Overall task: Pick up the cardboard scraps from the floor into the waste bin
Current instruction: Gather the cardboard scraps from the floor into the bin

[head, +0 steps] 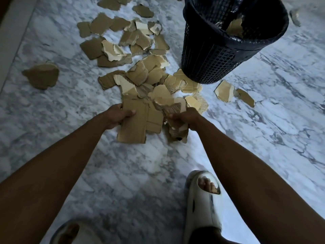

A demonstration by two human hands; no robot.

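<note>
We look down at a white-and-grey marble floor (246,129) strewn with torn cardboard scraps (123,41). The left hand (117,115) has its grip closed on a large flat cardboard piece (135,124), thumb on top and fingers underneath, at the piece's left edge. The right hand (186,119) has its grip closed on a crumpled bundle of smaller scraps (175,110), some hanging below the fist. Both handfuls sit at the near end of the main heap, which runs from the hands away toward the far left. The black mesh waste bin (216,55) stands at the far right, upright, its base touching the heap's right edge; a few scraps (234,28) already lie inside it. Two loose scraps (233,95) lie just right of the bin's base, and one single piece (41,75) lies well apart at the left. A white slipper (202,205) stands near, at the lower right; a second slipper (73,231) shows at the bottom edge.
</note>
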